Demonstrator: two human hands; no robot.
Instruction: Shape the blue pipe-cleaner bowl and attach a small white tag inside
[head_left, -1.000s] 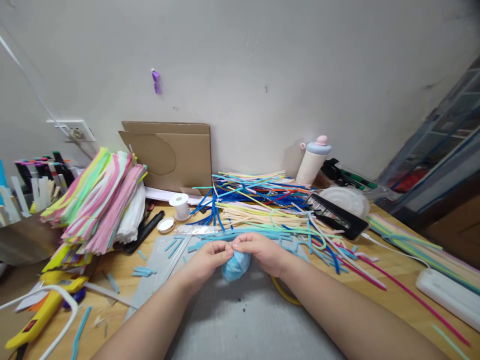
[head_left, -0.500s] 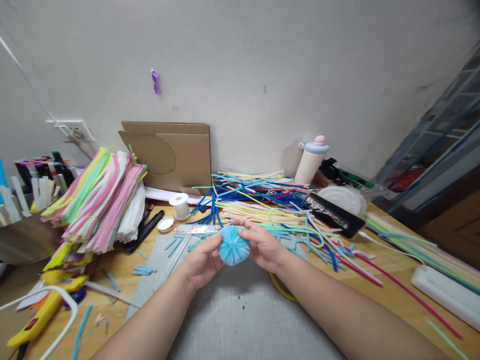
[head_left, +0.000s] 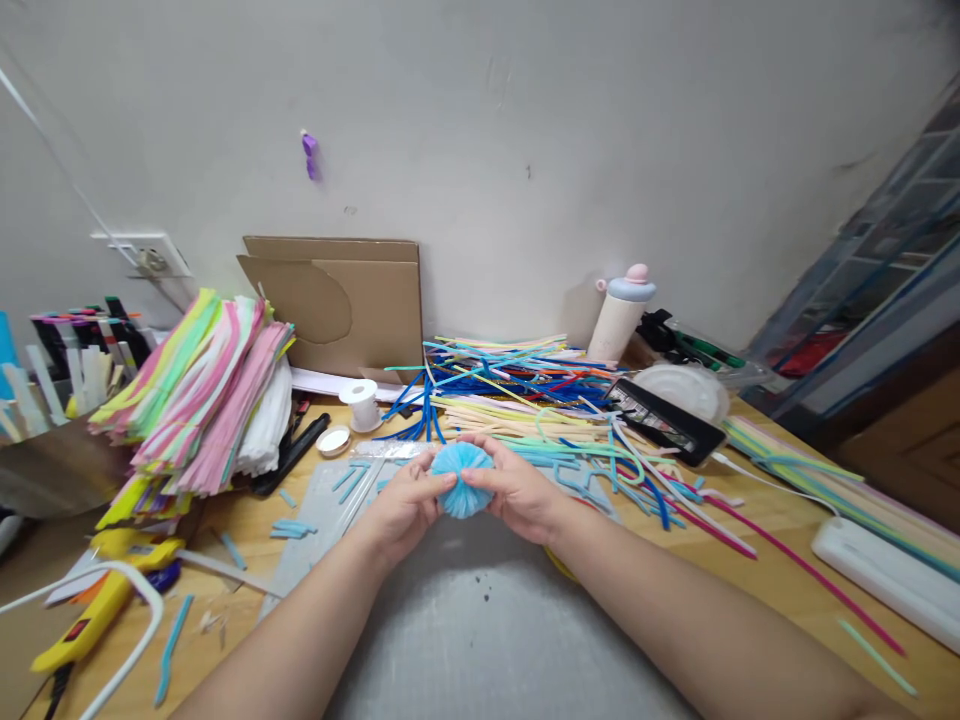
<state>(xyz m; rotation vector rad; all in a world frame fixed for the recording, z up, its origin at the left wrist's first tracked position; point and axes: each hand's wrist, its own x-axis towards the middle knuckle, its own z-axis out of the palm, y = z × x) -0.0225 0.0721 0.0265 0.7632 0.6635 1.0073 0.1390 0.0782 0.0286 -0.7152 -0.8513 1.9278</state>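
A round, fluffy light-blue pompom [head_left: 459, 502] is held up between both hands, over the far part of a grey cutting mat [head_left: 465, 640]. My left hand [head_left: 409, 507] grips its left side, the thumb lying across the front. On the right side my right hand [head_left: 521, 492] pinches it, with the thumb pressed near its centre. The fingers behind the pompom are partly hidden. Short cut pieces of light-blue pipe cleaner [head_left: 292, 529] lie on the table left of the hands, and more are on the mat.
Loose coloured pipe cleaners [head_left: 517, 385] spread behind the hands, near a white spool [head_left: 360, 405]. A yellow glue gun [head_left: 94, 615] and bundled pipe cleaners [head_left: 210, 400] sit left. On the right are a phone [head_left: 664, 420], a bottle [head_left: 621, 312] and a white power strip [head_left: 889, 580].
Both thumbs have moved inward onto the front of the pompom. The pompom has shifted slightly left and up, and its face has turned a little.
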